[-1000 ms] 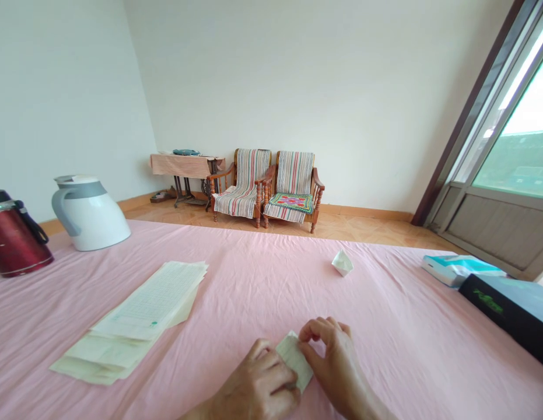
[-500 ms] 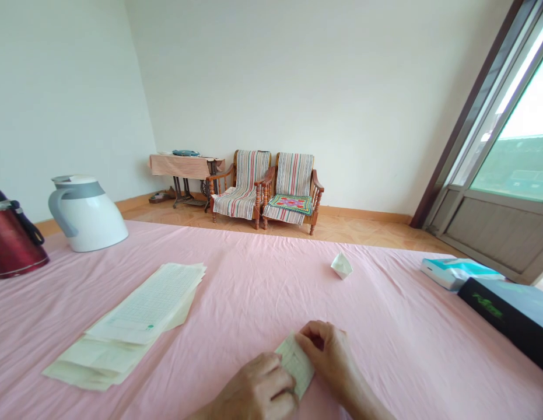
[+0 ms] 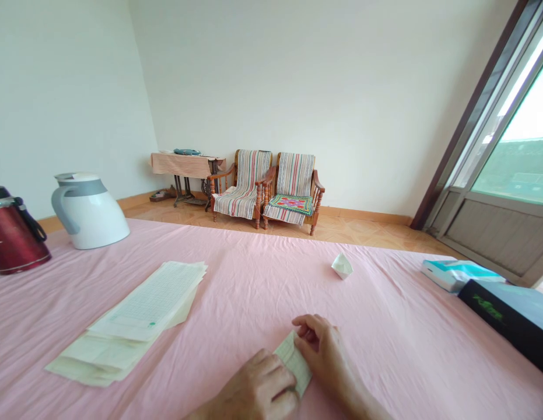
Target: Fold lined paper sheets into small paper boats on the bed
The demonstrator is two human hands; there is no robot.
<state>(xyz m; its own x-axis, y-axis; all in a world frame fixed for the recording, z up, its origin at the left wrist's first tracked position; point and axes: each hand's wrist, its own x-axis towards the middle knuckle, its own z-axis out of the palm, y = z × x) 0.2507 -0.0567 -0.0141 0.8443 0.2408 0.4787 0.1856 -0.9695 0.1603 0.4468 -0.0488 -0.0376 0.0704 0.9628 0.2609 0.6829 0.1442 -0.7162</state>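
A small folded piece of pale green gridded paper (image 3: pixel 296 360) lies on the pink cloth between my hands. My left hand (image 3: pixel 263 385) has its fingers curled down over the paper's left and lower part, holding it. At the upper right edge, my right hand (image 3: pixel 324 350) grips the paper with the thumb against it; the index finger is bent and raised a little above. A folded paper boat (image 3: pixel 342 266) stands farther off, beyond my right hand. Over to the left lies a loose stack of gridded paper sheets (image 3: pixel 135 312), some of them folded.
A red thermos (image 3: pixel 17 236) and a white jug with a grey handle (image 3: pixel 94 216) stand at the far left. On the right are a tissue pack (image 3: pixel 459 273) and a black-sided box (image 3: pixel 498 312). Two wooden chairs (image 3: pixel 293 181) stand beyond the pink cloth (image 3: pixel 236 280).
My right index finger has lifted and stretched out slightly from the paper's upper edge. My left hand stays nearly where it was. The view has shifted a little.
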